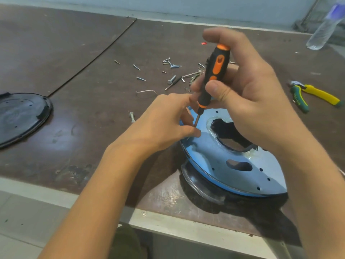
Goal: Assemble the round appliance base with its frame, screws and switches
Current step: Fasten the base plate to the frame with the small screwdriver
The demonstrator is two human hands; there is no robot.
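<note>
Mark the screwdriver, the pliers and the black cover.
screwdriver [214,71], head view, on its orange-and-black handle.
pliers [321,94], head view, on the yellow handle.
black cover [20,116], head view, on the middle of its top face.

Even soft light, mild glare, warped edges.

Round blue-filmed metal plate [220,157] atop black base [201,186], tilted; loose screws [172,64] scattered beyond.

One screwdriver [214,71], one pliers [315,94], one bottle [323,28]
</note>
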